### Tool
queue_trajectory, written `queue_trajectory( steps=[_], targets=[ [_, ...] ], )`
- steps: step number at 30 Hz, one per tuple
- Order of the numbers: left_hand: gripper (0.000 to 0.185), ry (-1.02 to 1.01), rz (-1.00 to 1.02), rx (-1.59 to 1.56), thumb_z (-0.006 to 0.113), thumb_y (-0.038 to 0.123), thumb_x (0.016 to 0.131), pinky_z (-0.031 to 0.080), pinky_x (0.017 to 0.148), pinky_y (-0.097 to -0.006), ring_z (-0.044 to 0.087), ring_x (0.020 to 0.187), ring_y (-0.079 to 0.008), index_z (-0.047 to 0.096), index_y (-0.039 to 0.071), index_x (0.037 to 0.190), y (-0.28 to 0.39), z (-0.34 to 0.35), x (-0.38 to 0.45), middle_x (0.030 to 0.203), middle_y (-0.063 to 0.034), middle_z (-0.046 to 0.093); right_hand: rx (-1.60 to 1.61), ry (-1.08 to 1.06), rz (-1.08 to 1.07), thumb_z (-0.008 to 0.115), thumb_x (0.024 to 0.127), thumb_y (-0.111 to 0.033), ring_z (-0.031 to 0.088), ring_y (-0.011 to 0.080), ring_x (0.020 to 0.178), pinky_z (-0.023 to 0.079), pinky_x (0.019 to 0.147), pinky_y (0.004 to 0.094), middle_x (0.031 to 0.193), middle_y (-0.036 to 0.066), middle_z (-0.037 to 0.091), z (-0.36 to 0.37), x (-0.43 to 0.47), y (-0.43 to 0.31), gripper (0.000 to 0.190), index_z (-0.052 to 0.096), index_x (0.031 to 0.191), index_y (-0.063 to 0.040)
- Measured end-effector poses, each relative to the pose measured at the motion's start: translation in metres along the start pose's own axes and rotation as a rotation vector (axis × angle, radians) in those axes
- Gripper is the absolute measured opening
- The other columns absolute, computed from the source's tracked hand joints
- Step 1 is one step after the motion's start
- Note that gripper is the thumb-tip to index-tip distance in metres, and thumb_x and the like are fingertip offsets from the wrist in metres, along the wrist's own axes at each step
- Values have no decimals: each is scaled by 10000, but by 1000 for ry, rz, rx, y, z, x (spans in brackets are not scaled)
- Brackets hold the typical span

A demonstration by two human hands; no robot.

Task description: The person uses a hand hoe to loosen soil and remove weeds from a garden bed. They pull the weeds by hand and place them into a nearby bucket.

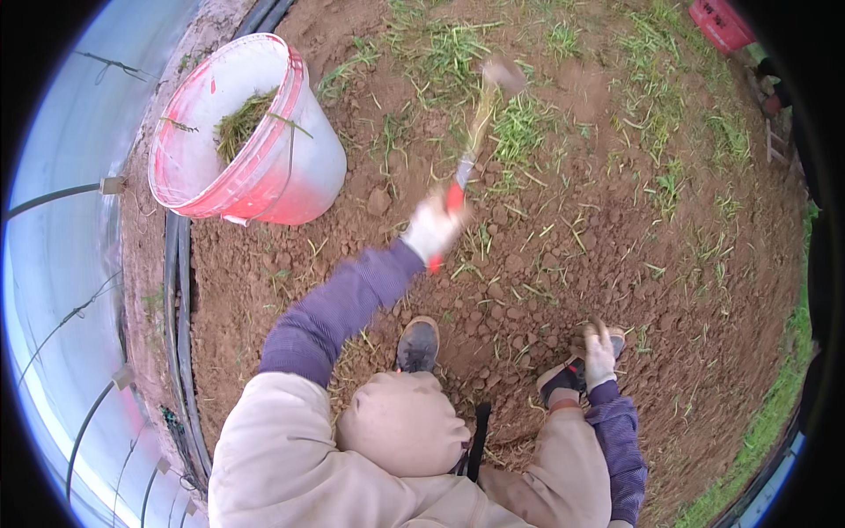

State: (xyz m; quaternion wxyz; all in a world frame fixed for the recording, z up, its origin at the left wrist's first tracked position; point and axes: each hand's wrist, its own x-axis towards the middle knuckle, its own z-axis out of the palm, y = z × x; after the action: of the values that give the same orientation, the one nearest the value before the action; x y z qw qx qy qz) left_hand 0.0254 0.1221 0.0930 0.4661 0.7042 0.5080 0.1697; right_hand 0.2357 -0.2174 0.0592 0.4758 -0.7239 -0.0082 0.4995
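Note:
My left hand (432, 228), in a pale glove, grips the red handle of a short hand tool (465, 168) above the soil. Motion blurs the tool's far end, so whether it is a hoe or a sickle is unclear. Cut green stalks (518, 129) lie just right of its shaft. Low on the right, my gloved right hand (599, 353) hangs over my right shoe (562, 381), with no object visible in it. Whether it touches the shoe cannot be told. A white and red plastic bucket (310, 148) leans at upper left with a clump of grass (244, 125) inside.
Black hoses (178, 284) run along the left beside a plastic-film wall (59, 264). Clods and scattered stalks cover the brown soil (660, 284). A red container (723, 25) stands at the upper right, near another person's hand (772, 103). Grass (772, 422) lines the right edge.

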Motion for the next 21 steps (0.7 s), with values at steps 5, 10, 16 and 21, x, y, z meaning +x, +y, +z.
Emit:
queue_trajectory(
  steps=[5,10,16,21],
  targets=[
    [516,-99,-260,229,586,418,789,485,710,-405,609,808,-349,487,22,1103,-94,-40,39,885,-209,617,-391,14,-171,492,915,-184,580,120,760,504,635,246,939,62,611,-8,-2,23,329,504,1227,-79],
    [450,-113,-500,343,588,384,779,466,707,-409,615,808,-342,537,23,1043,-167,-81,-175,823,-206,613,109,136,-72,490,909,-161,550,94,653,479,547,228,822,26,582,-3,-4,24,307,503,1204,-74],
    [485,-173,-354,472,603,441,769,498,709,-420,621,811,-374,560,-8,948,-94,-118,-164,825,-255,606,26,119,-125,480,914,-154,553,98,642,488,547,236,857,48,599,-18,-1,32,323,482,1222,-56],
    [474,55,-147,191,544,384,814,473,700,-460,590,828,-431,442,17,1095,-46,-89,18,865,-276,600,-42,145,-130,493,911,-135,559,94,647,501,565,234,855,43,600,-8,-2,34,308,495,1201,-32]
  ],
)
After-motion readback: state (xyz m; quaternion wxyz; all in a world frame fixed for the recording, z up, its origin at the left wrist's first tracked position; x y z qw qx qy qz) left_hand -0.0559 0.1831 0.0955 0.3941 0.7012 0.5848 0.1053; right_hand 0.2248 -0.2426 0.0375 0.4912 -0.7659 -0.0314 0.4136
